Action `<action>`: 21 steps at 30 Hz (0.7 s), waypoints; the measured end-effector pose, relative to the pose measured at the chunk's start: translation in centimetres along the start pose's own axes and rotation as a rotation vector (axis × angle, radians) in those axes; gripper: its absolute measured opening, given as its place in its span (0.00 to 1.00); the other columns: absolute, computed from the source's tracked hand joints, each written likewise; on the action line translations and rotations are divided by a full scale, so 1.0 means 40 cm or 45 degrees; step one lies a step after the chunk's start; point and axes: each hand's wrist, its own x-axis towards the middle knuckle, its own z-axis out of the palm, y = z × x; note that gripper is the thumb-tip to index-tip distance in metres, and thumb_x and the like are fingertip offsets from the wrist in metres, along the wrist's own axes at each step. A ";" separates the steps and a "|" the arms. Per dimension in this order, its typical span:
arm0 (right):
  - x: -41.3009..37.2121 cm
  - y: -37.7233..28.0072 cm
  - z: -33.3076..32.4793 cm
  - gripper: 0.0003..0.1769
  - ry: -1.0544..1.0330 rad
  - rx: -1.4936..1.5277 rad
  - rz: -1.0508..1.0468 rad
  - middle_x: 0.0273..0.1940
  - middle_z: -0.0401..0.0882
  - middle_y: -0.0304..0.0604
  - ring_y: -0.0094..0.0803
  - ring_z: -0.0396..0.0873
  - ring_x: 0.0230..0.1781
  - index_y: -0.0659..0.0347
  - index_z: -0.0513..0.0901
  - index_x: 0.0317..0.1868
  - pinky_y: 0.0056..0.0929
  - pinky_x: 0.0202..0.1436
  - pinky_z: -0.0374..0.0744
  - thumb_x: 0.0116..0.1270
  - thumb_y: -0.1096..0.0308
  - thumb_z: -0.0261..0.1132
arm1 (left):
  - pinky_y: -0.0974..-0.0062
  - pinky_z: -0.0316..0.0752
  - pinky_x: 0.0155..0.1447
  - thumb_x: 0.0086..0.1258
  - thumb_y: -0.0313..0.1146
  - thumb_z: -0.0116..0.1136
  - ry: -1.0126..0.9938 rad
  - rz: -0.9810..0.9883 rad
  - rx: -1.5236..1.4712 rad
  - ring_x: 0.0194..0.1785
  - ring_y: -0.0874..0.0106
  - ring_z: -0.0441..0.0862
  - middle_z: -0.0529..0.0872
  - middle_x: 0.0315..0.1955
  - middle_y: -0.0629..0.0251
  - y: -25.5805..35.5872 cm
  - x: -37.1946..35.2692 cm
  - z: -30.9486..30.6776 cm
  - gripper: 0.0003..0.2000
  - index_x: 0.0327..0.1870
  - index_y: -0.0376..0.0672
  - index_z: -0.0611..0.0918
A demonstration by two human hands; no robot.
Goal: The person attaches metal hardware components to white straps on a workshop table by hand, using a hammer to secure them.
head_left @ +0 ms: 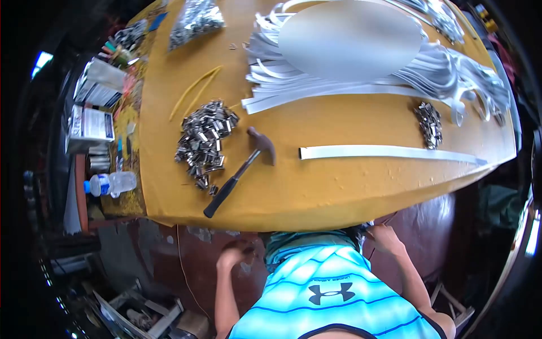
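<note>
Below the table's front edge, beside my left thigh, hangs my left hand (pixel 234 257), its fingers dark and blurred in shadow. At my right hip my right hand (pixel 384 237) has its fingers curled in at dark cloth (pixel 358 233); what they grip there is hidden. Nearest on the table lies a hammer (pixel 244 172) with a black handle, apart from both hands. Left of it is a pile of small shiny metal clips (pixel 206 141). A flat white strap (pixel 384 151) lies lengthwise near the front edge, with a dark tip at its left end.
The yellow-covered table (pixel 271 200) carries a bundle of white straps (pixel 316 90) at the back, a smaller clip heap (pixel 429 125), yellow strips (pixel 195 90) and a plastic bag (pixel 195 25). A side shelf at left holds a water bottle (pixel 113 183) and boxes (pixel 90 122).
</note>
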 end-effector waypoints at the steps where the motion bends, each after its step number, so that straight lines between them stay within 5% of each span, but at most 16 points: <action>1: -0.006 -0.038 -0.038 0.16 0.010 0.164 -0.023 0.40 0.87 0.54 0.51 0.85 0.42 0.60 0.86 0.44 0.46 0.45 0.82 0.73 0.56 0.61 | 0.60 0.79 0.51 0.73 0.48 0.59 -0.165 -0.033 0.082 0.47 0.51 0.86 0.88 0.45 0.50 -0.003 -0.027 -0.029 0.19 0.53 0.42 0.84; 2: -0.007 -0.070 -0.073 0.16 0.029 0.179 0.004 0.40 0.87 0.54 0.51 0.85 0.42 0.60 0.86 0.44 0.46 0.45 0.82 0.73 0.56 0.61 | 0.61 0.80 0.50 0.72 0.47 0.61 -0.322 -0.060 0.172 0.45 0.52 0.87 0.89 0.44 0.52 0.013 -0.047 -0.070 0.19 0.52 0.42 0.85; 6: -0.049 -0.142 -0.191 0.21 -0.117 0.749 -0.383 0.37 0.87 0.50 0.49 0.85 0.37 0.62 0.85 0.44 0.44 0.44 0.82 0.76 0.51 0.60 | 0.71 0.82 0.48 0.69 0.31 0.67 -0.069 0.435 -0.676 0.39 0.65 0.90 0.91 0.37 0.53 0.281 -0.147 -0.314 0.11 0.47 0.35 0.86; 8: -0.045 -0.146 -0.226 0.19 0.165 0.899 -0.495 0.38 0.87 0.48 0.45 0.85 0.39 0.63 0.85 0.45 0.41 0.46 0.82 0.76 0.53 0.61 | 0.76 0.82 0.45 0.66 0.26 0.69 0.375 0.682 -0.785 0.38 0.72 0.89 0.91 0.36 0.56 0.320 -0.097 -0.331 0.12 0.48 0.32 0.85; 9: -0.046 -0.152 -0.250 0.15 0.332 1.010 -0.354 0.39 0.87 0.48 0.44 0.85 0.40 0.63 0.86 0.46 0.39 0.46 0.81 0.75 0.58 0.63 | 0.76 0.81 0.43 0.67 0.25 0.68 0.683 0.896 -0.593 0.35 0.73 0.87 0.90 0.34 0.56 0.368 -0.054 -0.358 0.12 0.50 0.31 0.85; 10: -0.045 -0.151 -0.270 0.11 0.484 1.118 -0.235 0.40 0.86 0.48 0.43 0.84 0.40 0.63 0.86 0.46 0.38 0.45 0.81 0.74 0.63 0.65 | 0.73 0.80 0.41 0.69 0.25 0.67 0.939 0.845 -0.403 0.32 0.71 0.85 0.88 0.32 0.58 0.428 -0.016 -0.381 0.12 0.51 0.33 0.84; 12: -0.022 -0.128 -0.294 0.08 1.055 0.641 -0.104 0.40 0.85 0.47 0.45 0.83 0.44 0.62 0.86 0.46 0.38 0.50 0.81 0.71 0.68 0.67 | 0.62 0.76 0.44 0.67 0.27 0.68 1.213 0.838 0.053 0.37 0.60 0.81 0.85 0.33 0.59 0.484 0.068 -0.419 0.14 0.53 0.39 0.85; 15: 0.023 -0.101 -0.316 0.08 1.494 0.381 -0.070 0.47 0.85 0.44 0.44 0.82 0.50 0.58 0.86 0.45 0.39 0.55 0.78 0.65 0.70 0.70 | 0.61 0.73 0.53 0.65 0.29 0.69 1.229 0.844 0.063 0.45 0.60 0.80 0.85 0.36 0.60 0.503 0.124 -0.472 0.15 0.53 0.41 0.85; 21: 0.140 -0.174 -0.311 0.14 1.600 0.453 -0.244 0.52 0.83 0.43 0.44 0.80 0.53 0.55 0.86 0.49 0.40 0.59 0.77 0.62 0.74 0.72 | 0.60 0.66 0.64 0.64 0.38 0.69 1.116 0.743 0.379 0.56 0.62 0.77 0.83 0.48 0.62 0.489 0.162 -0.452 0.22 0.60 0.45 0.82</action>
